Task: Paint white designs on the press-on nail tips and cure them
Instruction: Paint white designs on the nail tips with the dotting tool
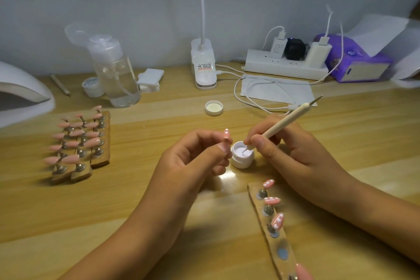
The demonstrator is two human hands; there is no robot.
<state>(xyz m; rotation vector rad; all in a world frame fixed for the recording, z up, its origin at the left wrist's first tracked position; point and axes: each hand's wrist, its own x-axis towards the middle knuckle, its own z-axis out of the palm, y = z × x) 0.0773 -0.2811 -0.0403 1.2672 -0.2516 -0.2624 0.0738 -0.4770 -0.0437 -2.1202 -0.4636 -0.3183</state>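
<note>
My left hand (193,161) pinches a pink nail tip (226,134) on its stand, held upright just left of a small open white jar of white gel (242,155). My right hand (288,150) grips a wooden dotting tool (288,120) like a pen, and its metal tip dips into the gel. In front of the jar lies a wooden holder strip (272,229) carrying three pink tips with white dots and lines, one empty magnet spot and a plain pink tip at the near end. Several plain pink tips stand on wooden holders (79,143) at the left.
The jar's lid (213,108) lies behind my hands. A white curing lamp (20,91) sits at the far left. Along the wall stand a pump bottle (116,70), a small jar (92,86), cotton pads (150,79), a clip lamp base (204,63), a power strip (286,63) with cables, and tissues (356,59).
</note>
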